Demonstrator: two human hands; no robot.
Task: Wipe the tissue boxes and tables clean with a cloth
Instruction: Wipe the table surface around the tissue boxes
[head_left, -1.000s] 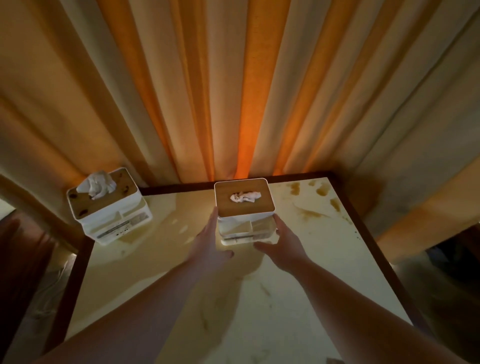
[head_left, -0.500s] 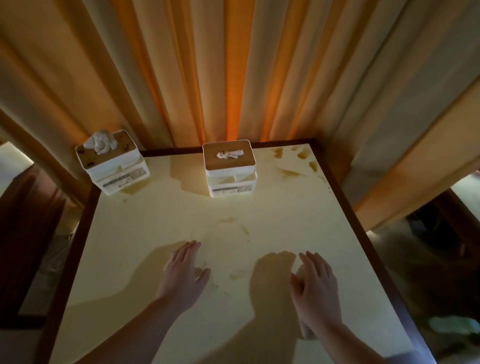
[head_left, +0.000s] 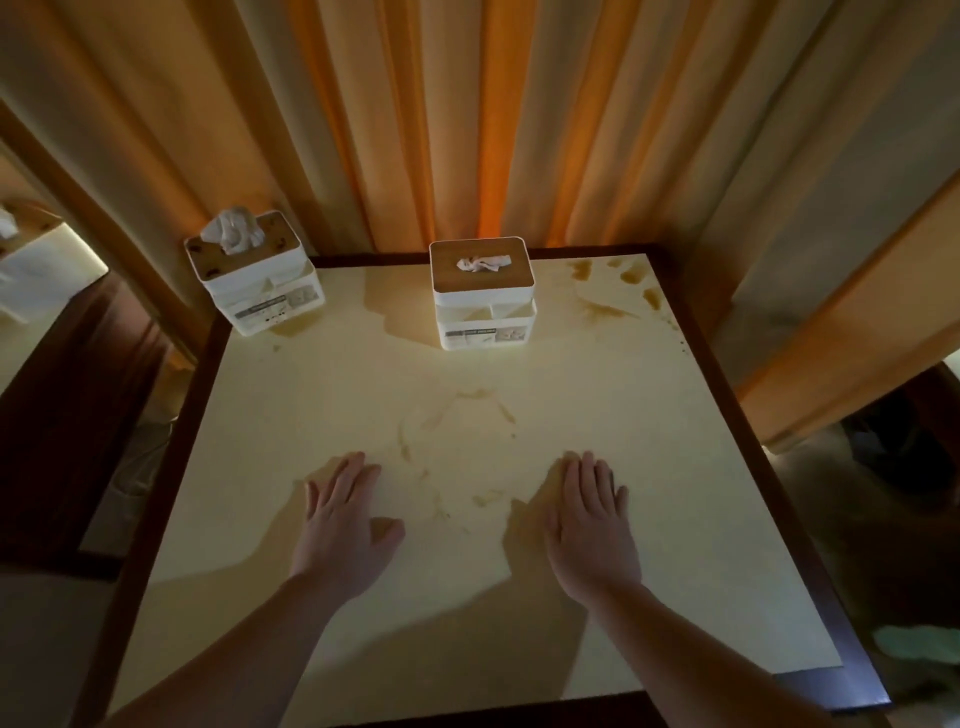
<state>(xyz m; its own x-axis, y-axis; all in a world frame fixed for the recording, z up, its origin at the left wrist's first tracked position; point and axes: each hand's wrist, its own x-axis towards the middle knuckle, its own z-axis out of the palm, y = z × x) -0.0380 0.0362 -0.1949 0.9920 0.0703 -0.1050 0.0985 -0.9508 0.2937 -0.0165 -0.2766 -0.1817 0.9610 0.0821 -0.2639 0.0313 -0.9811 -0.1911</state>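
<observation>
A cream-topped table (head_left: 623, 415) with a dark wooden rim fills the view. Two white tissue boxes with wooden lids stand at its far side: one (head_left: 483, 296) near the back middle, the other (head_left: 257, 275) at the back left corner, with tissue sticking up from it. Brown stains (head_left: 608, 291) mark the back right corner, and fainter smears (head_left: 457, 457) cross the middle. My left hand (head_left: 343, 525) and my right hand (head_left: 589, 525) lie flat on the tabletop, fingers straight, holding nothing. No cloth is in view.
Orange and beige curtains (head_left: 467, 119) hang right behind the table. A second table (head_left: 36, 291) with another tissue box shows at the far left edge. Dark floor lies on both sides of the table.
Both hands let go of the middle tissue box and drew back toward me. They now lie flat on the tabletop, and the box stands alone at the back.
</observation>
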